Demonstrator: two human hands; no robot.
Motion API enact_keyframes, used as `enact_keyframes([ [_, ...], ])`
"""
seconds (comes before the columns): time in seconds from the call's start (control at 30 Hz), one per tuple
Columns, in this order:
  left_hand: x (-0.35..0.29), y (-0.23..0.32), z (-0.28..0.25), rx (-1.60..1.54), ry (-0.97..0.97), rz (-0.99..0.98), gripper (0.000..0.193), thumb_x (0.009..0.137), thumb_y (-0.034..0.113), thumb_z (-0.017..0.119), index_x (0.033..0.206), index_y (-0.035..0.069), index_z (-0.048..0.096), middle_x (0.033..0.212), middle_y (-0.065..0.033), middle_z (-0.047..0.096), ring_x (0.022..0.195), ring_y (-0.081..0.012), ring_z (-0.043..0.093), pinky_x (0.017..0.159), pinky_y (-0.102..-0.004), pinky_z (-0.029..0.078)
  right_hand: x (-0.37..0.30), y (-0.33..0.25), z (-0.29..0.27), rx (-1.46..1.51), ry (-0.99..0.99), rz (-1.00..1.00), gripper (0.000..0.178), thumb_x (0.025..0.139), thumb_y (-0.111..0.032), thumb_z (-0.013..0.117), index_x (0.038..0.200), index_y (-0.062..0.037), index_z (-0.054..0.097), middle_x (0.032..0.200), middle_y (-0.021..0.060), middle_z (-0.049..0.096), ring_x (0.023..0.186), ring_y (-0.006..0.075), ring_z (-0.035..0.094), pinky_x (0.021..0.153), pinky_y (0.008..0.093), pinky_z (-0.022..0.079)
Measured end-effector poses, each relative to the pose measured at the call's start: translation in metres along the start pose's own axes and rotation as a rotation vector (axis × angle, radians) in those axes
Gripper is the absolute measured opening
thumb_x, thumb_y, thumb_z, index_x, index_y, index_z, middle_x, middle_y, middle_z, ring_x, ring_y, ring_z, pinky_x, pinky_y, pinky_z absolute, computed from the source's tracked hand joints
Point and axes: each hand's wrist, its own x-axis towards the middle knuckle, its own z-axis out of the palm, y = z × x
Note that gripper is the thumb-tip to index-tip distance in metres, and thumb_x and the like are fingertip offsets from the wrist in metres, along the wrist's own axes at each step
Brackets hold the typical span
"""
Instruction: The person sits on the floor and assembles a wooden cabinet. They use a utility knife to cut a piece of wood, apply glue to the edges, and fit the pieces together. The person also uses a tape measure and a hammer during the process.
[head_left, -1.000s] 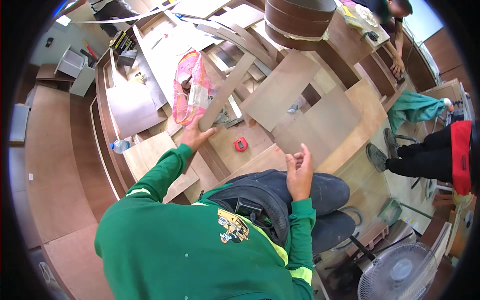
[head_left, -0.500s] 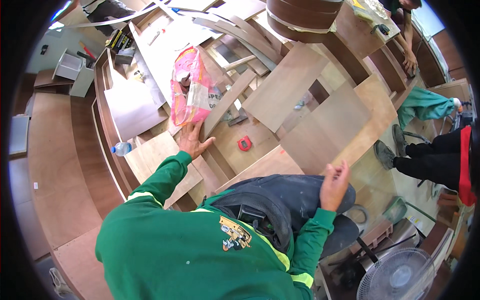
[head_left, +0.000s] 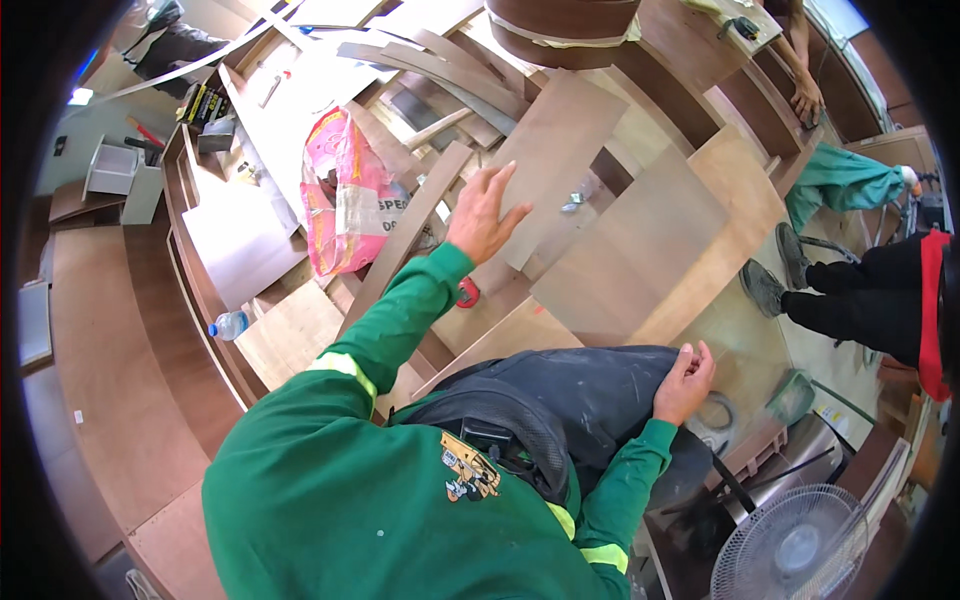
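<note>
My left hand [head_left: 487, 215] reaches forward over the boards with its fingers spread and nothing in it. Below it, partly covered by my sleeve, is a red tape measure [head_left: 468, 292]. A narrow wooden strip [head_left: 398, 247] slants past just left of that hand, and beyond the strip stands a pink and white sack [head_left: 325, 225], open at the top. A brown panel [head_left: 562, 125] lies to the hand's right, with a wider greyish-brown panel [head_left: 632, 245] nearer me. My right hand [head_left: 686, 383], empty with loosely bent fingers apart, hovers by my right knee.
A water bottle [head_left: 229, 325] stands by the curved wooden frame at left. Curved strips [head_left: 440, 75] and a round brown piece [head_left: 565, 30] lie farther off. A fan [head_left: 795, 545] stands at lower right. Nearby are a person's shoes [head_left: 765, 288] and another worker's hand [head_left: 807, 100].
My left hand has lifted away from beside the sack and swung right, over the boards. My right hand has shifted slightly right and down. The whole view has turned a little.
</note>
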Motion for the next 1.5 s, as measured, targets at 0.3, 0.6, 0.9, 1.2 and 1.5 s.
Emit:
enact_keyframes([
  [0.3,0.082,-0.085,0.076,0.062,-0.367,-0.613,0.091,0.084,0.055,0.072,0.149,0.001,0.036,0.139,-0.029,0.053,0.13,-0.0394,0.052,0.108,-0.0442,0.042,0.002,0.01,0.002,0.072,0.022,0.013,0.036,0.097,-0.024,0.064,0.121,0.0019,0.063,0.09,0.0077,0.062,0.076,0.0168,0.056,0.069,0.0311,0.048],
  [0.6,0.076,-0.088,-0.065,0.134,-0.153,-0.518,0.079,0.086,0.064,0.064,0.14,0.008,0.054,0.13,-0.0248,0.062,0.122,-0.0371,0.06,0.103,-0.0417,0.046,0.001,0.015,0.001,0.11,0.07,0.015,0.031,0.096,-0.019,0.065,0.119,0.0013,0.064,0.089,0.0073,0.063,0.076,0.0161,0.057,0.069,0.031,0.049],
  [0.9,0.053,-0.146,-0.073,0.298,-0.124,-0.58,0.073,0.086,0.065,0.063,0.139,0.016,0.055,0.129,-0.0251,0.063,0.123,-0.0382,0.059,0.103,-0.0451,0.046,0.0,0.016,0.0,0.121,0.036,0.0,0.033,0.097,-0.022,0.064,0.119,0.0025,0.063,0.092,0.0078,0.063,0.078,0.0154,0.058,0.069,0.0311,0.05],
  [1.2,0.058,-0.163,-0.061,0.554,-0.164,-0.47,0.086,0.083,0.065,0.066,0.149,0.016,0.042,0.141,-0.0268,0.05,0.129,-0.043,0.051,0.105,-0.0497,0.045,-0.006,0.02,-0.001,0.136,0.069,-0.025,0.033,0.098,-0.023,0.063,0.12,0.002,0.063,0.091,0.0079,0.063,0.078,0.0158,0.058,0.069,0.0309,0.05],
  [1.5,0.032,-0.1,-0.055,0.389,0.037,0.004,0.046,0.089,0.035,0.072,0.128,0.014,0.061,0.107,-0.0161,0.064,0.105,-0.0355,0.062,0.089,-0.0429,0.052,-0.004,0.025,-0.003,0.124,0.098,-0.027,0.032,0.097,-0.023,0.064,0.119,-0.0003,0.065,0.092,0.0077,0.063,0.078,0.0156,0.059,0.071,0.0299,0.05],
])
